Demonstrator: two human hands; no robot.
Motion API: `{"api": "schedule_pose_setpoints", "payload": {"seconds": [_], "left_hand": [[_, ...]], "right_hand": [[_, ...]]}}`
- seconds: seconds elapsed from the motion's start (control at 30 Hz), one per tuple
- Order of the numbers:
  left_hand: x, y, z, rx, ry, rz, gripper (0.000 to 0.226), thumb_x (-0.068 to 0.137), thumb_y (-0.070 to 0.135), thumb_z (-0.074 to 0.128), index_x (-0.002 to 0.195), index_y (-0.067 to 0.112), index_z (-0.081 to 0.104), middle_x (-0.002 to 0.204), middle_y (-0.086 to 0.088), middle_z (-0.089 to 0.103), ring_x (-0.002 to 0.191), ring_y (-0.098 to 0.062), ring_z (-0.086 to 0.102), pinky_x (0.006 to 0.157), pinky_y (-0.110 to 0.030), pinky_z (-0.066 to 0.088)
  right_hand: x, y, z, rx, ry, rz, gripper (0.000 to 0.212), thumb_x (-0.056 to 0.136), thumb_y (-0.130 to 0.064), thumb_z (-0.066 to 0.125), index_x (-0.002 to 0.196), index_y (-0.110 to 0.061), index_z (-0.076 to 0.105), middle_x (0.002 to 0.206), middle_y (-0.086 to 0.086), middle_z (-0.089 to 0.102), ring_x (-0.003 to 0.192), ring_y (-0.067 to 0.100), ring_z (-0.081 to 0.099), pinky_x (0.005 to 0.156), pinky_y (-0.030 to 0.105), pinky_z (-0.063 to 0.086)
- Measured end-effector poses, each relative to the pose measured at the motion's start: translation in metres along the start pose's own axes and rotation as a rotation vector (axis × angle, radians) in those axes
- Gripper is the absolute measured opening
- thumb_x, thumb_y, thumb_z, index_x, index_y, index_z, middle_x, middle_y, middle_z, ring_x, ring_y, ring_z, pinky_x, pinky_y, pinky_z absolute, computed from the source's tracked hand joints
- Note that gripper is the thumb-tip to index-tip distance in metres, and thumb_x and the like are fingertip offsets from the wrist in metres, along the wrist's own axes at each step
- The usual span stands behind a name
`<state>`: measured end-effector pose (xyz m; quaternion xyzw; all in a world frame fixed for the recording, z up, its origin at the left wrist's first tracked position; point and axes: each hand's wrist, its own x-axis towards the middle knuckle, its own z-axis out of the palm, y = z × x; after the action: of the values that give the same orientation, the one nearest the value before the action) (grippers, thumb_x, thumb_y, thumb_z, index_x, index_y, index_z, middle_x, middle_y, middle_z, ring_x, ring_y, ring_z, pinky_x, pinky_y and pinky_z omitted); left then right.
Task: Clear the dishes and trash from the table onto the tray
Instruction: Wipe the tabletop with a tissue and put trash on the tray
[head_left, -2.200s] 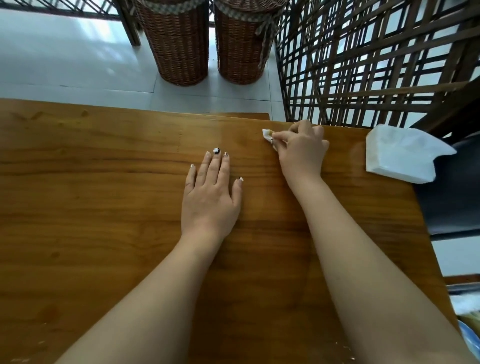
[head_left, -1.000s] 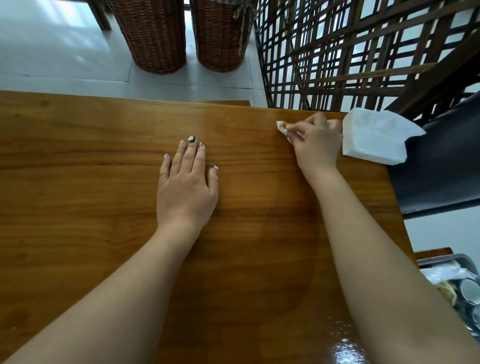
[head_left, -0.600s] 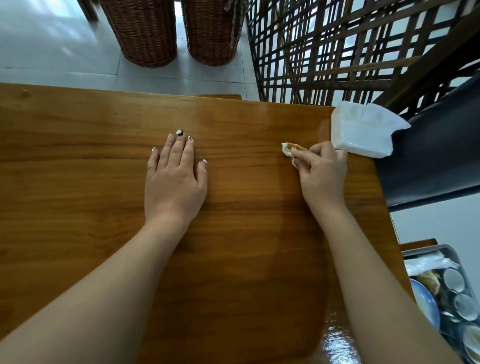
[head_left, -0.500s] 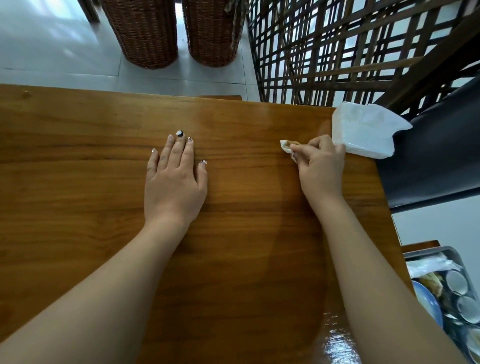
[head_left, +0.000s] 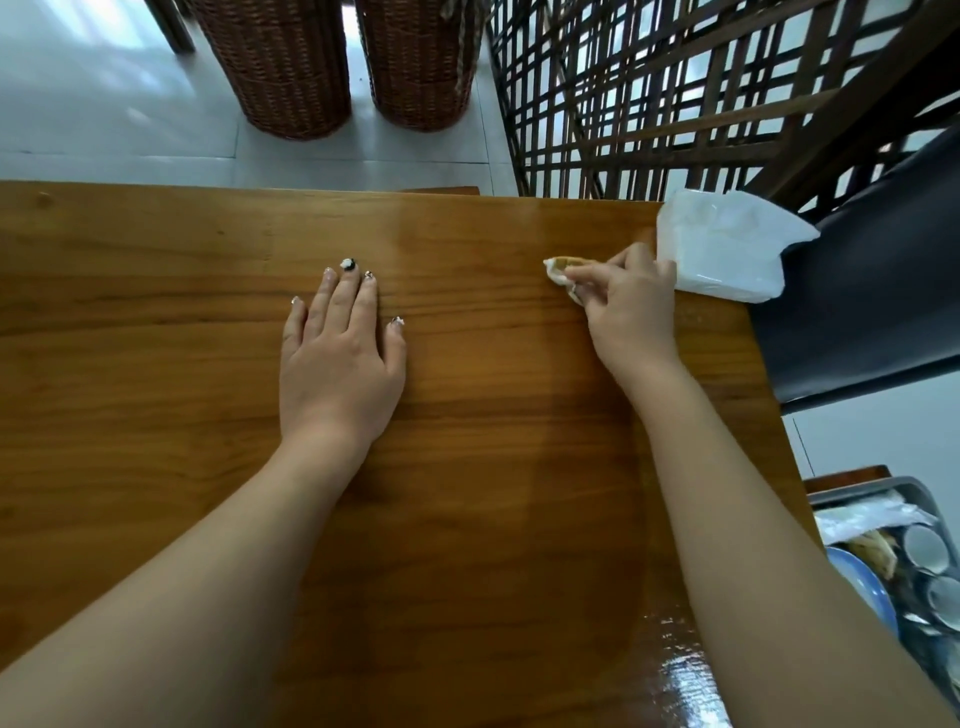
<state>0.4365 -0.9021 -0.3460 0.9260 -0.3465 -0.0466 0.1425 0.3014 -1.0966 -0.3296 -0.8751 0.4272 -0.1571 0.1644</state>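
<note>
Now the broad brown wooden table (head_left: 156, 364) holds only a white plastic tissue pack (head_left: 722, 260) at its far right corner. The grey metal tray (head_left: 857, 488), loaded with cups and trash, sits past the right edge. The left hand (head_left: 340, 374) stays flat, fingers straight. The right hand (head_left: 628, 312) has slid back from the far edge, pinching a crumpled, brown-stained white napkin (head_left: 558, 267) against the wood. Probably this is the last scrap for the tray.

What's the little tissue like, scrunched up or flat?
Scrunched up. The tissue is a stained wad pinched by the right hand, on the table.
</note>
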Motion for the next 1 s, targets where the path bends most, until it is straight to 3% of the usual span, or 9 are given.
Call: {"api": "schedule_pose_setpoints", "payload": {"seconds": [0.23, 0.5, 0.67, 0.83, 1.0], "left_hand": [[0.000, 0.000, -0.002, 0.002, -0.013, 0.014, 0.054, 0.102, 0.040, 0.024, 0.151, 0.017, 0.023, 0.160, 0.002, 0.015, 0.147, -0.010, 0.004, 0.120, -0.034, -0.002], [0.000, 0.000, -0.004, 0.040, -0.015, 0.031, 0.056, 0.102, 0.040, 0.028, 0.149, 0.012, 0.028, 0.158, -0.004, 0.021, 0.148, -0.015, 0.009, 0.120, -0.036, 0.002], [-0.006, 0.002, -0.008, 0.072, 0.058, 0.043, 0.052, 0.102, 0.034, 0.034, 0.142, 0.002, 0.041, 0.152, -0.016, 0.034, 0.144, -0.027, 0.023, 0.118, -0.042, 0.014], [-0.014, 0.010, -0.013, 0.127, 0.030, 0.054, 0.050, 0.103, 0.031, 0.032, 0.141, -0.001, 0.041, 0.151, -0.018, 0.034, 0.143, -0.030, 0.025, 0.116, -0.044, 0.019], [-0.021, 0.023, -0.016, 0.088, 0.026, 0.029, 0.044, 0.102, 0.025, 0.035, 0.133, -0.003, 0.049, 0.145, -0.021, 0.042, 0.137, -0.034, 0.034, 0.113, -0.046, 0.027]], "right_hand": [[-0.032, 0.008, -0.024, 0.032, -0.091, 0.002, 0.026, 0.096, -0.016, 0.053, 0.119, -0.018, 0.067, 0.098, -0.004, 0.041, 0.102, 0.013, 0.034, 0.096, 0.027, 0.037], [-0.092, 0.044, -0.065, 0.069, 0.045, 0.023, 0.023, 0.094, -0.021, 0.058, 0.114, -0.016, 0.069, 0.101, -0.001, 0.055, 0.097, 0.010, 0.037, 0.076, 0.026, 0.038], [-0.131, 0.085, -0.088, 0.082, 0.087, 0.078, 0.019, 0.092, -0.020, 0.062, 0.108, -0.016, 0.071, 0.096, -0.006, 0.052, 0.095, 0.013, 0.039, 0.075, 0.031, 0.041], [-0.168, 0.116, -0.087, -0.015, 0.127, 0.076, 0.013, 0.086, -0.018, 0.070, 0.097, -0.014, 0.073, 0.088, 0.004, 0.063, 0.087, 0.019, 0.042, 0.068, 0.035, 0.036], [-0.180, 0.124, -0.080, 0.062, 0.092, 0.118, 0.017, 0.087, -0.020, 0.069, 0.102, -0.013, 0.073, 0.090, 0.004, 0.058, 0.090, 0.022, 0.045, 0.072, 0.036, 0.038]]}}
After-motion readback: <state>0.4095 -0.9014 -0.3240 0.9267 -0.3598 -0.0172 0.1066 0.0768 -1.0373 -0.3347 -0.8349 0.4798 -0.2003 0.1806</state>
